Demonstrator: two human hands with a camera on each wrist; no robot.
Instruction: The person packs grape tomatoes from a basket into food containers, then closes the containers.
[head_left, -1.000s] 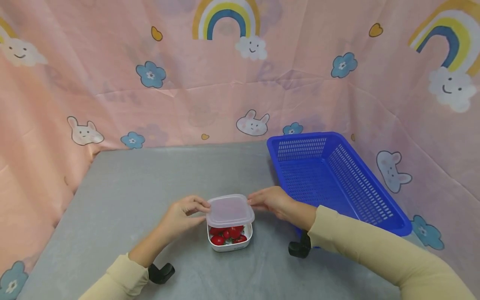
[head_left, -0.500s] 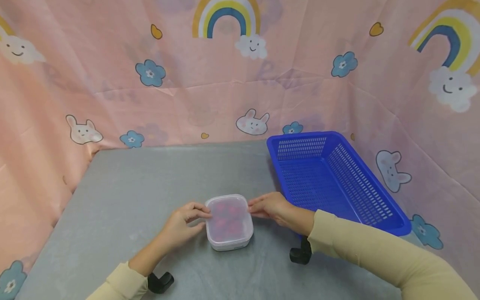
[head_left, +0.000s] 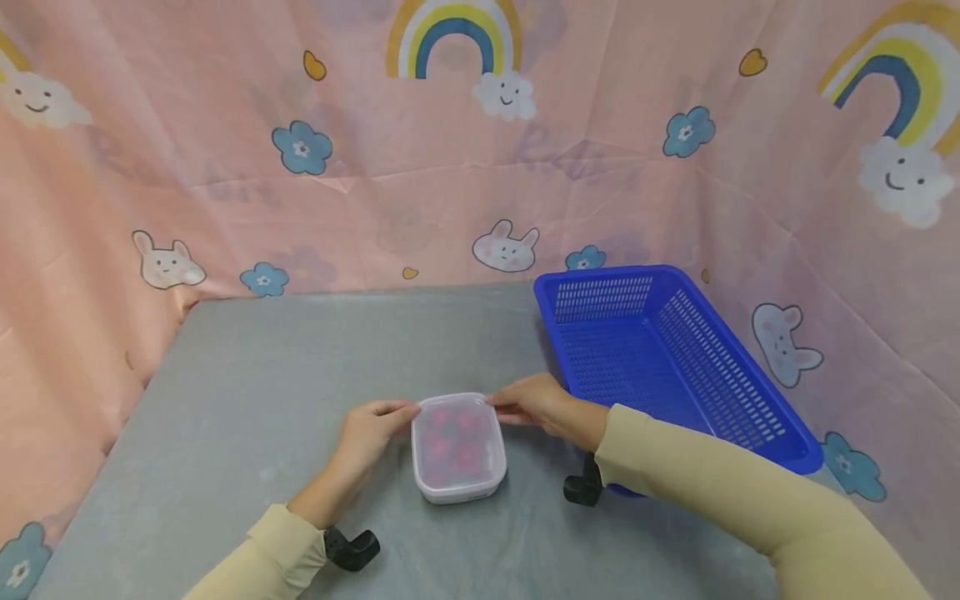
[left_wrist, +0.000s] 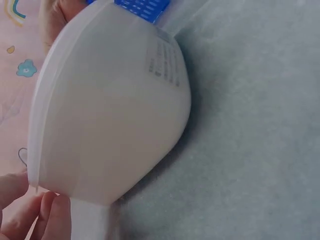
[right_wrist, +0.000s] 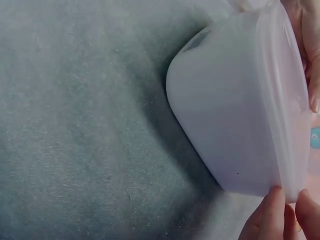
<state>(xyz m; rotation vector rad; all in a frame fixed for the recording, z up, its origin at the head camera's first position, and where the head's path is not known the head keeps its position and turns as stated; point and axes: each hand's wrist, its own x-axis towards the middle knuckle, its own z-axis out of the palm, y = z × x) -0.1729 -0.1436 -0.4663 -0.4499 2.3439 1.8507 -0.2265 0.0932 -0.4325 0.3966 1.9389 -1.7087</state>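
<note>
A square white food container [left_wrist: 120, 110] stands on the grey cloth with its translucent lid [head_left: 460, 482] lying over the whole top. Through the lid, red cherry tomatoes [head_left: 469, 455] show as blurred pink patches. My left hand [head_left: 366, 437] pinches the lid's far left corner, thumb on top and fingertips [left_wrist: 59, 212] under the rim against the container wall. At the far right corner my right hand [head_left: 542, 408] does the same, its fingertips [right_wrist: 272, 212] below the lid edge. Printed text shows on the container's near side in the left wrist view.
A blue plastic basket [head_left: 558, 333] with slotted walls stands on the right of the grey table [head_left: 300, 358], just behind my right forearm. A pink patterned curtain [head_left: 375, 208] hangs around the back and sides. Black camera mounts sit on both wrists.
The lid, earlier tilted with tomatoes showing at the near side, has come down flat over the container. Both hands have since closed in on its far corners, the left wrist shifting right.
</note>
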